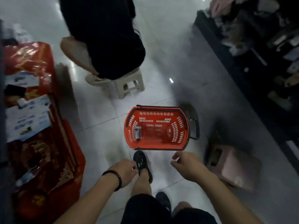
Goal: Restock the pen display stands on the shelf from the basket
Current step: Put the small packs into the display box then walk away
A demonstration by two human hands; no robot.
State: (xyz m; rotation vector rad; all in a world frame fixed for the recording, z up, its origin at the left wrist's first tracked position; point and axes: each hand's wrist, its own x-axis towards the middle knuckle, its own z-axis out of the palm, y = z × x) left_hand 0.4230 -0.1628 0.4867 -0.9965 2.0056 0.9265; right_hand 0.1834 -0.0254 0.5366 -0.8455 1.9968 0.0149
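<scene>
Basket (pixel 159 143), red plastic with slotted walls and dark handles folded down, sits on the pale tiled floor (pixel 103 123) just ahead of the person's dark sandal (pixel 142 162), with one small whitish packet (pixel 138 132) lying at its left end. Nearer the camera, the left hand (pixel 125 172), a dark bead bracelet (pixel 115 178) on its wrist, hangs with fingers loosely curled around nothing. The right hand (pixel 186 165) hovers just short of the basket rim, fingers half open and empty.
</scene>
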